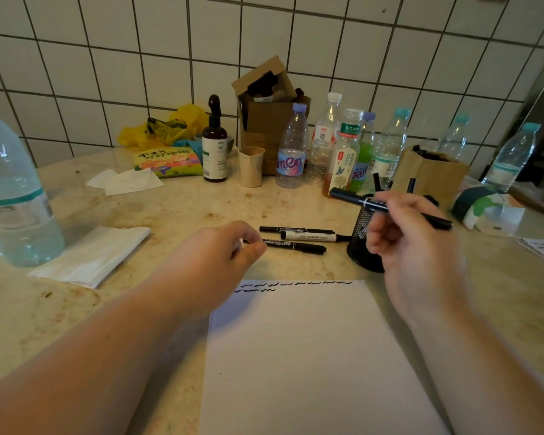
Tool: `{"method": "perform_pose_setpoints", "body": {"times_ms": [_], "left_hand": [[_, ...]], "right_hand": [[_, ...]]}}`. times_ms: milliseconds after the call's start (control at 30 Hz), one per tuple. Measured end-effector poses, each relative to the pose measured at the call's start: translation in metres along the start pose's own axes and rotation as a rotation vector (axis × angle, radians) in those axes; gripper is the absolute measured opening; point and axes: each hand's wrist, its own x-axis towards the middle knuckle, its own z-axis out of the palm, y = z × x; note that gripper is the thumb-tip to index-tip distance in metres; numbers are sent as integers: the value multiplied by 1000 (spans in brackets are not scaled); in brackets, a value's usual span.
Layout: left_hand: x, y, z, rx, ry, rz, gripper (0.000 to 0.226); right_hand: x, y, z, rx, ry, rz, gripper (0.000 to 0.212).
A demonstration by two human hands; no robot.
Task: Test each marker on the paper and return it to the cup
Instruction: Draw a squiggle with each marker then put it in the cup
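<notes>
A white sheet of paper [311, 356] filled the lower centre of the frame on the stone counter [170, 208], two rows of short black squiggles along its far edge. Just above that edge, the left hand [220, 255] hovered with fingers loosely curled and thumb near forefinger; whether it touched the nearest marker could not be told. Beyond its fingertips three markers [302, 238] lay side by side on the counter, centre frame. To the right, the right hand [412, 233] pinched a black marker [355, 199] across its fingers, the capped end pointing left, the other end jutting right past the knuckles, the barrel held over the black mesh cup [363, 243]. More markers stood in the cup. Farther back, bottles [291, 149], a beige tumbler [251, 166] and a cardboard box [264, 120] lined the tiled wall.
</notes>
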Motion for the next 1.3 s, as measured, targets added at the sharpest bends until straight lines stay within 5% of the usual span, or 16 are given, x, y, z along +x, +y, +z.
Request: {"method": "perform_pose_setpoints", "body": {"times_ms": [367, 533, 700, 800, 967, 1300], "left_hand": [[0, 0, 5, 18, -38, 2, 16], [-1, 0, 5, 16, -27, 12, 15], [-1, 0, 6, 20, -29, -9, 15], [0, -1, 7, 115, -62, -38, 20], [3, -1, 8, 243, -132, -89, 25], [4, 1, 7, 190, -145, -135, 35]], "right_hand": [[21, 13, -12, -434, 295, -97, 15], [20, 12, -12, -337, 239, -98, 37], [7, 5, -7, -379, 196, -219, 32], [2, 5, 1, -692, 12, -217, 17], [4, 5, 22, -1117, -459, 112, 9], [39, 31, 57, -1472, -516, 133, 20]]}}
